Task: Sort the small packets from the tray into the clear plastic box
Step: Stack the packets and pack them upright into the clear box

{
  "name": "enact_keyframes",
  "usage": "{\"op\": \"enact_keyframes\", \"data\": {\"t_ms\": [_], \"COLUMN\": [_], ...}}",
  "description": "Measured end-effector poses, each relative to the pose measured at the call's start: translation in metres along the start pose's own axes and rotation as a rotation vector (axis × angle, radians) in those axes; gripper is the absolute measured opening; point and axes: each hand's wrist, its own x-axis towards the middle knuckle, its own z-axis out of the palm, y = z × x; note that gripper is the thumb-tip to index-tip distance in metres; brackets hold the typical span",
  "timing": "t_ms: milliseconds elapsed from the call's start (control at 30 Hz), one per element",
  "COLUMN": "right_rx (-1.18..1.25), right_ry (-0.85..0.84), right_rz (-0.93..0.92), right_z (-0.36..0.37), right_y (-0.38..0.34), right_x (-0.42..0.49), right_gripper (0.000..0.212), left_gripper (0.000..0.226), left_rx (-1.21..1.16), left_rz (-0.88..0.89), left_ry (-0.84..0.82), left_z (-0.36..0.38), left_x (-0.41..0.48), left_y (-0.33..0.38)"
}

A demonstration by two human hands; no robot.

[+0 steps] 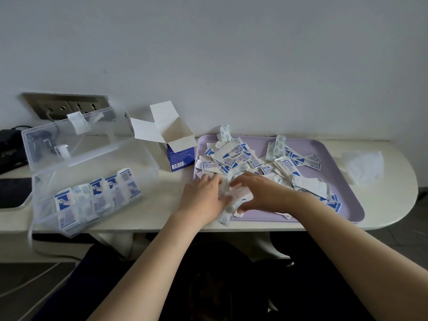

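Note:
A lilac tray [347, 181] on the white table holds a loose heap of several small white-and-blue packets [250, 158]. My left hand [203, 198] and my right hand [259, 191] meet at the tray's front left corner, and both grip a bunch of packets [234, 202] between them. Some of those packets hang over the tray's front edge. To the left stands the clear plastic box [148, 163] with its lid open, and a row of upright packets [97, 195] lines its front side.
An open blue-and-white carton [176, 147] stands between box and tray. A white tissue [363, 167] lies right of the tray. A wall socket plate [67, 105] and dark items [11, 144] sit at the back left. The table's front edge runs just below my hands.

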Motion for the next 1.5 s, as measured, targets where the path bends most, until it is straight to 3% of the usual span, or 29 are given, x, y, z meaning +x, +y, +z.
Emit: {"op": "enact_keyframes", "data": {"t_ms": [100, 233, 633, 733, 1067, 1267, 1500], "right_rx": [-0.047, -0.117, -0.290, -0.238, -0.069, 0.029, 0.080], "right_ry": [0.028, 0.011, 0.052, 0.080, 0.208, 0.267, 0.120], "right_rz": [0.033, 0.051, -0.008, 0.007, 0.177, 0.293, 0.217], "right_z": [-0.001, 0.003, 0.000, 0.000, -0.009, -0.012, -0.007], "right_y": [0.006, 0.009, -0.005, -0.006, -0.001, 0.008, -0.003], "right_x": [0.000, 0.005, 0.003, 0.004, 0.002, 0.005, 0.004], "right_gripper": [0.062, 0.061, 0.038, 0.023, 0.020, 0.016, 0.018], "left_gripper": [0.067, 0.074, 0.058, 0.047, 0.016, 0.019, 0.022], "left_rx": [0.077, -0.018, -0.111, -0.155, -0.282, -0.367, -0.395], "left_rz": [0.003, -0.020, -0.158, -0.183, -0.140, -0.064, 0.009], "left_ry": [-0.065, -0.108, -0.141, -0.159, -0.050, 0.093, 0.102], "left_z": [0.006, 0.006, 0.003, 0.004, 0.000, -0.012, -0.018], "left_x": [-0.001, -0.003, -0.002, 0.001, 0.002, 0.001, 0.001], "left_y": [0.003, 0.007, 0.008, 0.007, 0.001, -0.004, -0.003]}}
